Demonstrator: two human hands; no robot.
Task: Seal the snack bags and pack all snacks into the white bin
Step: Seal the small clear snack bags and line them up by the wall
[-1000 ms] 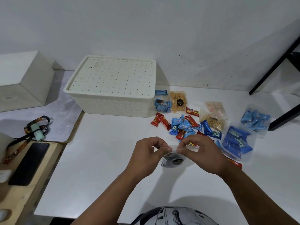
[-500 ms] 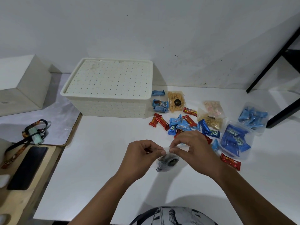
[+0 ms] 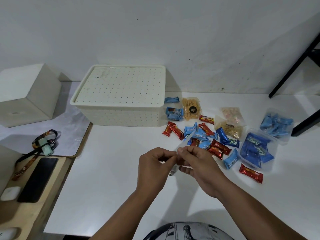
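Observation:
My left hand (image 3: pixel 153 166) and my right hand (image 3: pixel 197 163) meet above the white table, both pinching the top edge of a small clear zip bag (image 3: pixel 183 144) that is mostly hidden behind my fingers. The white bin (image 3: pixel 121 116) stands behind them with its perforated lid on. Loose red and blue wrapped snacks (image 3: pixel 202 135) lie scattered to the right of the bin. Two clear bags of blue snacks (image 3: pixel 256 149) (image 3: pixel 277 125) and bags of yellow snacks (image 3: pixel 191 108) (image 3: pixel 230 127) lie further right.
A white box (image 3: pixel 26 94) sits at the far left. A black phone (image 3: pixel 37 179), a lanyard (image 3: pixel 44 142) and a white case (image 3: pixel 9 193) lie on the wooden desk at left. Black frame legs (image 3: pixel 294 70) stand at the right edge.
My hands have drawn closer together along the bag's top, and the right hand now covers most of the bag. The dark contents seen earlier are hidden.

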